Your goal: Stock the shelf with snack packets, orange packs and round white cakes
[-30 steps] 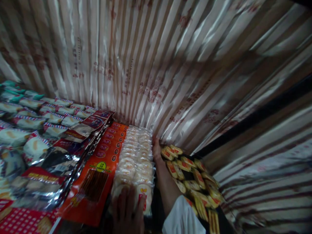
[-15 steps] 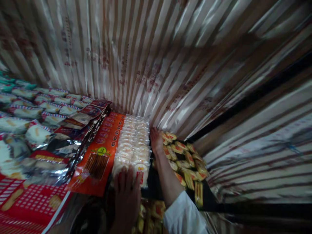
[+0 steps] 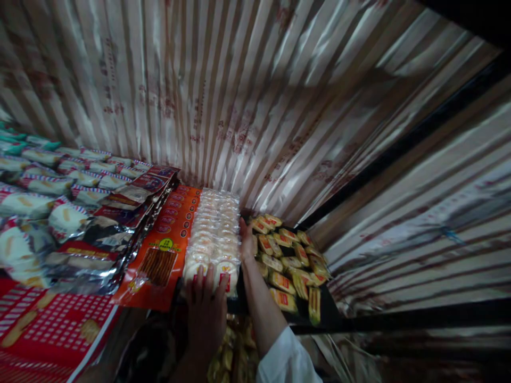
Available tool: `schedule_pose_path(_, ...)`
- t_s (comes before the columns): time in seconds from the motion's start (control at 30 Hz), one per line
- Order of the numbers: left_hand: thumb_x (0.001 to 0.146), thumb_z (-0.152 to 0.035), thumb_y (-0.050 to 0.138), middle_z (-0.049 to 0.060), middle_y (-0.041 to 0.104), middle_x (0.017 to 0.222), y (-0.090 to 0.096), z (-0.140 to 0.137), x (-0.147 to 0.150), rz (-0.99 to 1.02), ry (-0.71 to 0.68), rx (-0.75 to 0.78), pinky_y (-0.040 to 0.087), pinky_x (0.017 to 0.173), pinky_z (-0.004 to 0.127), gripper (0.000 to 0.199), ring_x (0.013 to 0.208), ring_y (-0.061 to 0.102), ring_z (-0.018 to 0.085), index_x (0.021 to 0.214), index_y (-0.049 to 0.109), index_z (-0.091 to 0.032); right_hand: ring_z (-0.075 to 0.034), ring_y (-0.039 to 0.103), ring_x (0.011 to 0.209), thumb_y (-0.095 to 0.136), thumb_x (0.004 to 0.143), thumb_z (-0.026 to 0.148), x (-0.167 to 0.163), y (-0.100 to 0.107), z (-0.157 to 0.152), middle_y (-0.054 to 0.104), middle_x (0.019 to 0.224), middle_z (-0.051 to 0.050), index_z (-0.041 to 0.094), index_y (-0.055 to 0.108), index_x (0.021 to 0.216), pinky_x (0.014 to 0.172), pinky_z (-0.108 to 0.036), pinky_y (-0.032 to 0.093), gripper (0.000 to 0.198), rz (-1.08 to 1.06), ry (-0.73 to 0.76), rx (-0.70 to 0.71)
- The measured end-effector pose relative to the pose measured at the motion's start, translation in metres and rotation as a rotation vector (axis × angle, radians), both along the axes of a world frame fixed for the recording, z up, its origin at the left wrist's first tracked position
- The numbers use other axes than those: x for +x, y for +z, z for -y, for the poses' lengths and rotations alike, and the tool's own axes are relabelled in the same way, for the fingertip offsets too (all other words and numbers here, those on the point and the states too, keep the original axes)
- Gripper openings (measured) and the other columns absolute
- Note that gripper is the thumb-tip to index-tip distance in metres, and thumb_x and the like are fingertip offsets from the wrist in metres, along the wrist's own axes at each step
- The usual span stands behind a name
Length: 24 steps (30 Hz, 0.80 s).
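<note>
Two long rows of clear-wrapped white round crackers [image 3: 215, 229] stand on a dark shelf. My left hand [image 3: 206, 303] lies against their front end, fingers stretched and a little apart. Along their right side, my right hand [image 3: 247, 242] rests edge-on near the back, its fingers extended and partly hidden by the angle. Left of the rows lies an orange snack bag [image 3: 165, 255] with brown sticks pictured on it. Small yellow wrapped packets [image 3: 297, 260] are spread to the right of my right forearm.
Silvery dark-red bags [image 3: 115, 223] and many white striped-edge packets [image 3: 48, 183] fill the left. A red printed panel [image 3: 51, 330] fronts them. Pleated sheeting [image 3: 191, 96] hangs behind, with a black bar [image 3: 359, 181] at right. More yellow packets [image 3: 233, 351] sit below.
The view has shifted slightly, so the shelf sits a little further left. Both hands keep contact with the cracker rows, and more yellow packets show beside my right forearm.
</note>
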<state>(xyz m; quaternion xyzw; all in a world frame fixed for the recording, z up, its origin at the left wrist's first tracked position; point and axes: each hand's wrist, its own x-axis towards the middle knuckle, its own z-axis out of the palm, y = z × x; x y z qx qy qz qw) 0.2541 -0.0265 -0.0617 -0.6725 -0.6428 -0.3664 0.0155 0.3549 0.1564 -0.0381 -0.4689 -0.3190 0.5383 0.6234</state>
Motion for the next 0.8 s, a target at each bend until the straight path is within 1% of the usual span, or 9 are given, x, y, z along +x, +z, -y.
schedule_pose_path(0.13, 0.079, -0.039, 0.063, 0.008, 0.05, 0.137, 0.001, 0.001, -0.001, 0.002, -0.009, 0.01, 0.022, 0.108, 0.058, 0.045, 0.132, 0.034, 0.034, 0.123, 0.058, -0.034, -0.023, 0.054, 0.117, 0.027, 0.079, 0.072, -0.006, -0.004, -0.002, 0.06, 0.125, -0.006, 0.025, 0.048, 0.133, 0.097, -0.044, 0.042, 0.074, -0.006, -0.002, 0.021)
schedule_pose_path(0.23, 0.079, -0.038, 0.062, 0.008, 0.051, 0.136, -0.001, 0.001, -0.001, 0.001, -0.005, 0.023, 0.022, 0.108, 0.059, 0.044, 0.132, 0.034, 0.034, 0.123, 0.058, -0.034, -0.023, 0.055, 0.116, 0.03, 0.08, 0.07, -0.007, -0.005, -0.001, 0.061, 0.124, -0.006, 0.025, 0.05, 0.131, 0.098, -0.045, 0.042, 0.07, -0.023, -0.018, 0.046)
schedule_pose_path(0.33, 0.08, -0.036, 0.062, 0.008, 0.05, 0.137, -0.002, 0.0, -0.001, 0.007, -0.008, 0.025, 0.02, 0.108, 0.058, 0.044, 0.133, 0.033, 0.034, 0.123, 0.057, -0.034, -0.021, 0.051, 0.121, 0.032, 0.083, 0.065, -0.004, -0.003, 0.003, 0.059, 0.127, -0.006, 0.026, 0.053, 0.128, 0.101, -0.043, 0.039, 0.064, -0.029, -0.046, 0.048)
schedule_pose_path(0.43, 0.08, -0.036, 0.061, 0.007, 0.047, 0.14, -0.004, 0.0, -0.001, 0.018, -0.024, 0.034, 0.018, 0.11, 0.057, 0.045, 0.135, 0.029, 0.033, 0.125, 0.056, -0.034, -0.019, 0.045, 0.127, 0.031, 0.086, 0.059, 0.003, 0.0, 0.004, 0.054, 0.133, -0.006, 0.025, 0.055, 0.125, 0.106, -0.042, 0.033, 0.057, -0.041, -0.089, 0.024)
schedule_pose_path(0.5, 0.081, -0.035, 0.06, 0.007, 0.046, 0.141, -0.004, 0.0, -0.002, 0.02, -0.022, 0.038, 0.018, 0.11, 0.056, 0.045, 0.136, 0.028, 0.033, 0.126, 0.055, -0.034, -0.017, 0.042, 0.129, 0.032, 0.088, 0.057, 0.007, 0.003, 0.0, 0.051, 0.136, -0.006, 0.024, 0.056, 0.124, 0.109, -0.04, 0.028, 0.054, -0.031, -0.11, 0.001)
schedule_pose_path(0.57, 0.081, -0.035, 0.06, 0.007, 0.045, 0.141, -0.004, 0.001, -0.002, 0.017, -0.02, 0.031, 0.019, 0.11, 0.055, 0.046, 0.135, 0.03, 0.032, 0.126, 0.054, -0.034, -0.016, 0.042, 0.13, 0.034, 0.087, 0.057, 0.01, 0.005, -0.007, 0.052, 0.135, -0.007, 0.023, 0.057, 0.121, 0.11, -0.04, 0.027, 0.053, -0.012, -0.115, -0.019)
schedule_pose_path(0.67, 0.081, -0.035, 0.06, 0.007, 0.044, 0.142, -0.005, 0.001, -0.001, 0.012, -0.016, 0.027, 0.02, 0.11, 0.055, 0.047, 0.134, 0.031, 0.032, 0.128, 0.053, -0.036, -0.017, 0.047, 0.126, 0.034, 0.086, 0.061, 0.008, 0.008, -0.023, 0.059, 0.126, -0.008, 0.022, 0.059, 0.116, 0.107, -0.041, 0.032, 0.055, -0.009, -0.056, -0.009)
schedule_pose_path(0.8, 0.082, -0.036, 0.06, 0.007, 0.043, 0.143, -0.007, -0.001, 0.0, 0.015, -0.005, 0.04, 0.019, 0.11, 0.055, 0.048, 0.134, 0.031, 0.032, 0.129, 0.051, -0.036, -0.019, 0.058, 0.111, 0.033, 0.084, 0.065, 0.0, 0.008, -0.037, 0.068, 0.106, -0.005, 0.024, 0.061, 0.11, 0.096, -0.041, 0.044, 0.056, -0.04, 0.08, 0.039)
